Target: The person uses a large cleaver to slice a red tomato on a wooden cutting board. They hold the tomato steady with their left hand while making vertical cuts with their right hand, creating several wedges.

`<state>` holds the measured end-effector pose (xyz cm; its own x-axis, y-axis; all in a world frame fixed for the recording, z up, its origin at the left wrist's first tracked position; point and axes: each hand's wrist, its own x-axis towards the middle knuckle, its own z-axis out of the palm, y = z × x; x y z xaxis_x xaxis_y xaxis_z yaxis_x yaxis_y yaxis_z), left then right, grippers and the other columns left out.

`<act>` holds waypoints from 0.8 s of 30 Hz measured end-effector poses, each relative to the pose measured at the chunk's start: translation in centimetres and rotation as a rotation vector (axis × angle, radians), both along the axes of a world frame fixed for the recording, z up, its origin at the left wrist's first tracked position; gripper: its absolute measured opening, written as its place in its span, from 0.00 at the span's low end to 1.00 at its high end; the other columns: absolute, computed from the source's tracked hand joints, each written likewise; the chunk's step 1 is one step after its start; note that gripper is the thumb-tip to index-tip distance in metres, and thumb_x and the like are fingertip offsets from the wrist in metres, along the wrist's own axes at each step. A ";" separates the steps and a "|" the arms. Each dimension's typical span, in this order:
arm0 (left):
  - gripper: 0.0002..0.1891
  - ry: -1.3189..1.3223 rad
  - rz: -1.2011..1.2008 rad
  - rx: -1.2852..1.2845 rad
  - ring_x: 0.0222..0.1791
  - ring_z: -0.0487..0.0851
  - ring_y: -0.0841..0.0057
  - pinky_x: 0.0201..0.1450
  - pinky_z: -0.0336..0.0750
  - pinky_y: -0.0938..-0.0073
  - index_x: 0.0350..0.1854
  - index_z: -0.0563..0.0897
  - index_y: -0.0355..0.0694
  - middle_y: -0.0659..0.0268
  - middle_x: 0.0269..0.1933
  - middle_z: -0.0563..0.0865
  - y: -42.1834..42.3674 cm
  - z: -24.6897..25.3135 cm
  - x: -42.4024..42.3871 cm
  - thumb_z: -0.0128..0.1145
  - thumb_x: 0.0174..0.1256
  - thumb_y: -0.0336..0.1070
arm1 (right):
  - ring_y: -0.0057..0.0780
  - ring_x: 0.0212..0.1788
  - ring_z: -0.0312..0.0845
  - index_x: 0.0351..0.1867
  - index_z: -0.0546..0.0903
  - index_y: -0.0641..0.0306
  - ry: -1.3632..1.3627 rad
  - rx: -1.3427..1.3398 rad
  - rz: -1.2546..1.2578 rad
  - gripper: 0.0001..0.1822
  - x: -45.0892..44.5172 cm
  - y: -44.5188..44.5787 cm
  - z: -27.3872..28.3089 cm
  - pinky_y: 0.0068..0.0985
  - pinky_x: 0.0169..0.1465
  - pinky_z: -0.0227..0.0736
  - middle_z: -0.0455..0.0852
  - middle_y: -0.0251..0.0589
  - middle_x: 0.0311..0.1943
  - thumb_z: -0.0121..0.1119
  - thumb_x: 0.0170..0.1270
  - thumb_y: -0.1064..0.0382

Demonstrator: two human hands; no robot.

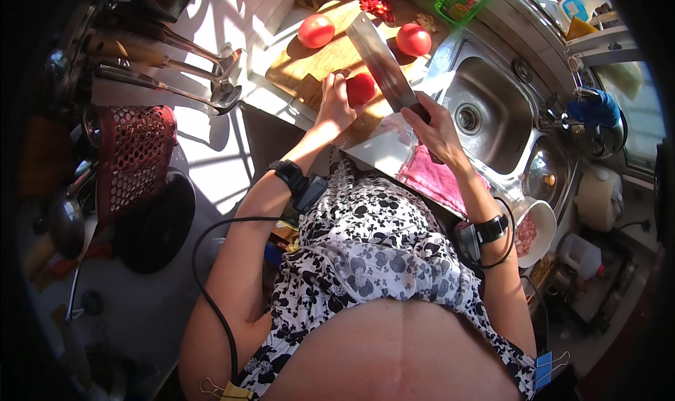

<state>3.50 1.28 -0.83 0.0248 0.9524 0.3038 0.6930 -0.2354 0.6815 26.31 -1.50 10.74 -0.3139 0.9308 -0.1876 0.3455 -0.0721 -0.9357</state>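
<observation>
My left hand (pixel 337 103) grips a red tomato (pixel 362 89) over the near part of a wooden cutting board (pixel 337 58). In my right hand (pixel 435 127) is a cleaver (pixel 382 61), held by its dark handle. Its broad blade slants up and away, just right of the tomato and apart from it as far as I can see. Two more whole tomatoes rest farther back on the board, one tomato (pixel 316 31) at the left and another tomato (pixel 413 39) at the right. Chopped red pieces (pixel 377 6) lie between them, toward the board's far side.
A steel sink (pixel 488 111) adjoins the board on the right. A pink cloth (pixel 432 177) lies at the counter's front edge. Farther right is a bowl (pixel 543 232) of minced meat. Ladles (pixel 221 98) and a red perforated holder (pixel 137 153) hang at the left wall.
</observation>
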 end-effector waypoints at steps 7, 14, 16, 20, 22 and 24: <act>0.39 -0.058 -0.057 -0.102 0.60 0.74 0.52 0.64 0.72 0.60 0.62 0.72 0.34 0.49 0.59 0.73 -0.8 0.7 -0.1 0.78 0.44 0.32 | 0.18 0.23 0.71 0.57 0.78 0.67 -0.057 0.039 -0.008 0.19 -1.3 0.8 -0.4 0.25 0.26 0.70 0.77 0.35 0.23 0.63 0.68 0.60; 0.38 -0.214 -0.109 -0.226 0.62 0.75 0.51 0.61 0.75 0.60 0.63 0.71 0.33 0.48 0.59 0.74 -1.3 1.8 0.0 0.76 0.50 0.38 | 0.21 0.22 0.72 0.59 0.78 0.66 -0.090 0.053 -0.005 0.21 -1.8 0.9 0.8 0.26 0.27 0.69 0.78 0.37 0.22 0.62 0.69 0.59; 0.39 -0.284 -0.080 -0.254 0.61 0.76 0.52 0.62 0.74 0.60 0.63 0.71 0.33 0.47 0.60 0.75 -1.4 1.3 0.0 0.77 0.49 0.39 | 0.21 0.22 0.72 0.59 0.78 0.66 -0.090 0.058 0.001 0.21 -1.9 0.9 1.0 0.27 0.27 0.69 0.78 0.37 0.22 0.62 0.69 0.59; 0.44 -0.185 -0.025 -0.253 0.59 0.79 0.53 0.62 0.74 0.61 0.64 0.70 0.33 0.46 0.60 0.76 -1.5 1.4 0.3 0.79 0.45 0.42 | 0.15 0.23 0.66 0.58 0.77 0.68 -0.090 0.094 0.023 0.20 -2.1 0.9 1.2 0.21 0.26 0.62 0.73 0.29 0.21 0.62 0.70 0.60; 0.46 -0.164 -0.050 -0.287 0.60 0.79 0.56 0.63 0.74 0.62 0.65 0.70 0.35 0.48 0.60 0.78 -1.3 1.0 0.3 0.80 0.43 0.45 | 0.17 0.24 0.67 0.59 0.76 0.69 -0.104 0.073 0.035 0.21 -2.1 0.9 1.8 0.22 0.28 0.64 0.74 0.31 0.22 0.62 0.69 0.60; 0.47 -0.180 -0.069 -0.329 0.60 0.80 0.57 0.63 0.74 0.62 0.65 0.70 0.36 0.49 0.59 0.79 -1.2 1.0 0.2 0.81 0.42 0.46 | 0.19 0.26 0.69 0.59 0.76 0.70 -0.135 0.098 0.037 0.22 -2.1 0.9 1.9 0.23 0.31 0.67 0.77 0.33 0.25 0.63 0.69 0.59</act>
<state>3.73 0.12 0.18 0.0667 0.9977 -0.0130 0.5456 -0.0256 0.8376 24.24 -0.65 12.68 -0.3263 0.9349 -0.1393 0.4690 0.0322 -0.8826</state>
